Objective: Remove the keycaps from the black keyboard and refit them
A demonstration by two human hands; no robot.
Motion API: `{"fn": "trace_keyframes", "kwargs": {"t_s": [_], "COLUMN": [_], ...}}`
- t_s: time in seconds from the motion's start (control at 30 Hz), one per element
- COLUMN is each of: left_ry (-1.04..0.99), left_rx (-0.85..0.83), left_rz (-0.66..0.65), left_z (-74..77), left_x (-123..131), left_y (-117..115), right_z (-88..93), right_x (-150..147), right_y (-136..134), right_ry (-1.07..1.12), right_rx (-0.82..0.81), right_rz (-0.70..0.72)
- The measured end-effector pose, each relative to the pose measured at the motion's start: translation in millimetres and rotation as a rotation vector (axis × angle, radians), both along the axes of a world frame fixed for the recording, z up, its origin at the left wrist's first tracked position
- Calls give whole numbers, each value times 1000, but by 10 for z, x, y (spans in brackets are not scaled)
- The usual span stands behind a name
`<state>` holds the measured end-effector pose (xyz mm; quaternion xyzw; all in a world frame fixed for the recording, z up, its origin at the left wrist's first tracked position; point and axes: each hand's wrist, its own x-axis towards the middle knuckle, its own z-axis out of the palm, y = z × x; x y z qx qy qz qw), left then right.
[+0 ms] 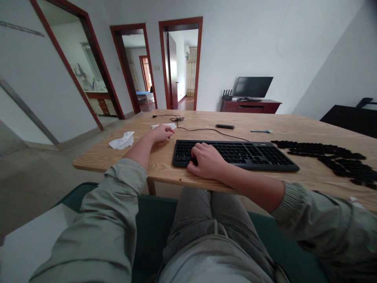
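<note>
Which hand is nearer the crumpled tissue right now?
Left. The left hand rests to the right of the crumpled tissue, not touching it; the right hand is farther off, on the keyboard.

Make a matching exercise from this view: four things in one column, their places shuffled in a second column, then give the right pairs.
Things:
1. Right hand
2. Left hand
3. Crumpled white tissue
4. Heap of small black pieces

Places:
A. On the wooden table, right of the black keyboard
B. On the keyboard's keys
C. Farthest left on the table
D. Between the tissue and the keyboard

Right pairs: 1-B, 2-D, 3-C, 4-A
</note>
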<state>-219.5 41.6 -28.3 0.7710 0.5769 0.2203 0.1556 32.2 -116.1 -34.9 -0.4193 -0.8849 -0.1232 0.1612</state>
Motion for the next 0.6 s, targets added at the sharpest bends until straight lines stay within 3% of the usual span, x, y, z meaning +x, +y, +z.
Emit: {"fn": "trace_keyframes", "kwargs": {"t_s": [0.33, 0.47, 0.6], "left_ry": [-39, -37, -47], "left_rx": [-19, -30, -42], "left_rz": [13, 14, 13], "left_z": [12, 23, 59], "left_x": [48, 42, 44], "left_y": [-111, -110, -143], "right_z": [-43, -35, 152], "right_x": [-94, -54, 84], "right_y": [14, 35, 126], "right_ry": [19, 38, 22], "right_rx": [-6, -39, -174], "right_rz": [-130, -84, 116]}}
